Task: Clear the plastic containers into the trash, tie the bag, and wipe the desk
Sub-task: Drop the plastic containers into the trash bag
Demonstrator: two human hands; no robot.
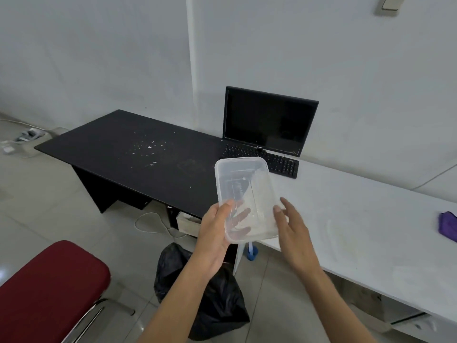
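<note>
A clear rectangular plastic container is held up in front of me, tilted, above the edge where the two desks meet. My left hand grips its near left corner, fingers showing through the plastic underneath. My right hand is beside its near right corner with fingers spread, blurred, at most brushing the rim. A black trash bag sits on the floor below my arms. The black desk carries white crumbs and smears. A purple cloth lies at the right end of the white desk.
A black monitor and keyboard stand at the back where the desks join. A red padded chair is at lower left. A power strip and cables lie on the tiled floor at left. A blue object sits under the white desk.
</note>
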